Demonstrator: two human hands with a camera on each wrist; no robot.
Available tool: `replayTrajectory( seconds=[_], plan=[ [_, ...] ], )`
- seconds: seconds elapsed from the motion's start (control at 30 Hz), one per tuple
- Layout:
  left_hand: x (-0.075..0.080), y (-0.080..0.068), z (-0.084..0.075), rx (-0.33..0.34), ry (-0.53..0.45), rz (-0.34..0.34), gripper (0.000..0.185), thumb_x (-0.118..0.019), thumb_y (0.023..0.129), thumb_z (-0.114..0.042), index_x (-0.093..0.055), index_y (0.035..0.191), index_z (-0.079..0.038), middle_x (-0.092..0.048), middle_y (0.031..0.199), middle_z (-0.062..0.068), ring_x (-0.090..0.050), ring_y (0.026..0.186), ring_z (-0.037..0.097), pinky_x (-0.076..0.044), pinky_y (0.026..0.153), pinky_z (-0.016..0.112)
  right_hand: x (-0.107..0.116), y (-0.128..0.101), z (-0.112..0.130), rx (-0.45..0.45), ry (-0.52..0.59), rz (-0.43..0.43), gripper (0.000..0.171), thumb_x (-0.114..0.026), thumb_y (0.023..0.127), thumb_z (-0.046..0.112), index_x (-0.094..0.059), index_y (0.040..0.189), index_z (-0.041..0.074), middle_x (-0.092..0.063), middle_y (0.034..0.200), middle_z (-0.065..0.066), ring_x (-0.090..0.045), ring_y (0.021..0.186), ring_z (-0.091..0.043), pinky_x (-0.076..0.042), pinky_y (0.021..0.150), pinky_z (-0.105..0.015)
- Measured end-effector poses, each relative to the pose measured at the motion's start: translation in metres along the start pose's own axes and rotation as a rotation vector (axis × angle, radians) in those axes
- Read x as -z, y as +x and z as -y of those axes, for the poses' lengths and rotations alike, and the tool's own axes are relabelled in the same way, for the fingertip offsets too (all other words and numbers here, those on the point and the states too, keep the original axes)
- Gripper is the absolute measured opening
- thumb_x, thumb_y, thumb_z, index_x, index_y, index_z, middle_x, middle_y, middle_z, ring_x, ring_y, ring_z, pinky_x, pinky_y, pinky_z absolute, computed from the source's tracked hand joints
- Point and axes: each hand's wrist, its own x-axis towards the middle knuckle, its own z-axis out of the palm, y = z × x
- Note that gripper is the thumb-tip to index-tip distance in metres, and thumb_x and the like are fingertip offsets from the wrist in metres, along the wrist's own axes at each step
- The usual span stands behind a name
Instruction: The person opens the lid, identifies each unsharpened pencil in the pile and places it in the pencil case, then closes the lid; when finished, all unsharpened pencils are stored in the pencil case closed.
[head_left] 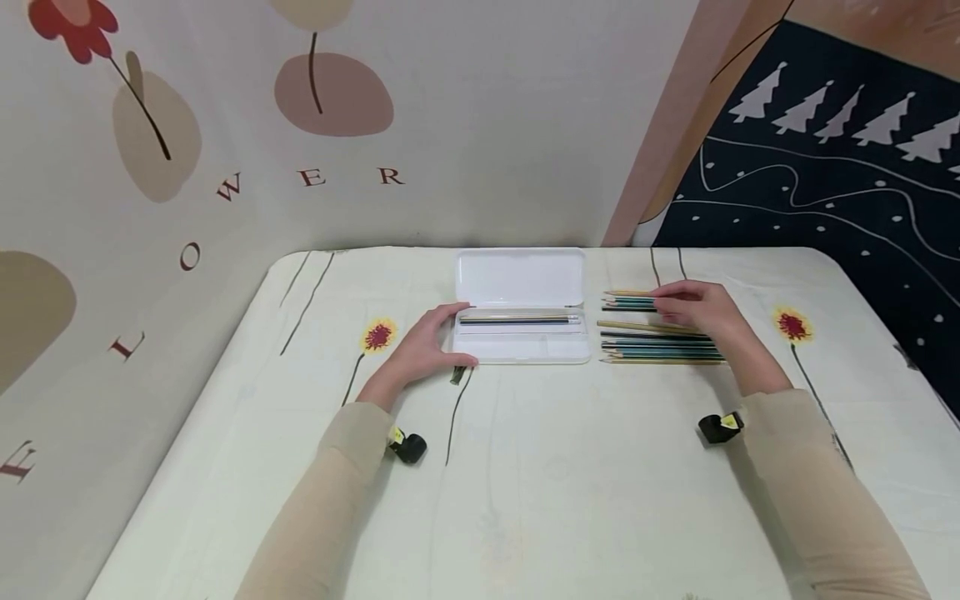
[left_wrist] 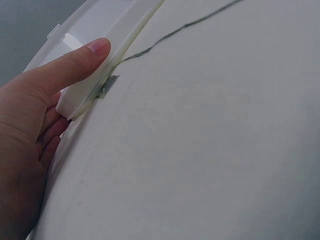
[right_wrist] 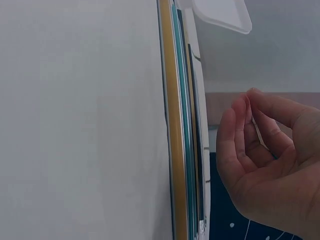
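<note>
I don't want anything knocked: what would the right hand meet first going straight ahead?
The right hand would probably reach the farther pencils first; if passing above them (height is unclear), the open white case lid.

The flower-patterned table bears an open white case, with pencils beside it

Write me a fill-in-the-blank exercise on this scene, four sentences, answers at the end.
1. In the head view, the left hand grips the ____ side of the white case.
2. The lid of the case is not shut but ____.
3. The loose pencils lie to the ____ of the case.
4. Printed letters on the backdrop spell the word ____.

Missing words: left; open; right; FLOWER.
</note>
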Motion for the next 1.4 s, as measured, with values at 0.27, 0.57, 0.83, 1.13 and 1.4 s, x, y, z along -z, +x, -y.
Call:
replayTrajectory(
  seconds=[0.27, 0.57, 0.83, 1.13, 1.4],
  plan=[
    [-0.001, 0.001, 0.001, 0.003, 0.006, -0.001, 0.095, -0.09, 0.071, -0.04, -0.04, 0.151, -0.027, -0.039, 0.157, 0.009, -0.033, 0.148, 0.029, -0.028, 0.122, 0.051, 0.016, -0.006, -0.007, 0.001, -0.013, -0.023, 0.046, -0.066, 0.096, 0.033, -0.06, 0.133, 0.005, -0.061, 0.09, 0.025, -0.065, 0.085, 0.004, -0.055, 0.078, -0.011],
    [-0.001, -0.001, -0.001, 0.014, 0.006, 0.002, 0.094, -0.089, 0.071, -0.039, -0.04, 0.151, -0.027, -0.039, 0.157, 0.008, -0.033, 0.148, 0.029, -0.027, 0.122, 0.051, 0.035, 0.007, -0.041, -0.009, 0.015, -0.076, 0.055, -0.071, 0.09, 0.045, -0.06, 0.131, 0.009, -0.061, 0.1, 0.018, -0.064, 0.085, 0.005, -0.055, 0.077, -0.01],
    [-0.001, -0.002, -0.002, 0.017, 0.001, 0.005, 0.095, -0.09, 0.071, -0.039, -0.04, 0.151, -0.028, -0.038, 0.158, 0.007, -0.033, 0.148, 0.028, -0.028, 0.122, 0.052, 0.042, -0.015, -0.029, -0.04, 0.026, -0.056, 0.047, -0.062, 0.098, 0.03, -0.053, 0.136, 0.003, -0.058, 0.09, 0.029, -0.062, 0.083, 0.012, -0.054, 0.079, -0.01],
    [0.0, -0.003, -0.004, 0.029, -0.008, 0.006, 0.095, -0.09, 0.071, -0.039, -0.04, 0.151, -0.028, -0.038, 0.158, 0.007, -0.032, 0.148, 0.028, -0.027, 0.122, 0.051, 0.054, -0.019, -0.042, -0.041, 0.011, -0.098, 0.031, -0.064, 0.098, 0.029, -0.063, 0.125, 0.013, -0.057, 0.088, 0.032, -0.061, 0.081, 0.016, -0.054, 0.076, -0.008],
    [0.0, -0.003, -0.004, 0.036, 0.003, 0.011, 0.094, -0.089, 0.071, -0.04, -0.04, 0.151, -0.029, -0.037, 0.158, 0.007, -0.032, 0.148, 0.029, -0.027, 0.122, 0.052, 0.064, -0.023, -0.052, -0.045, 0.005, -0.097, 0.012, -0.063, 0.098, 0.028, -0.068, 0.109, 0.028, -0.056, 0.088, 0.034, -0.06, 0.08, 0.017, -0.053, 0.075, -0.008]
  ],
)
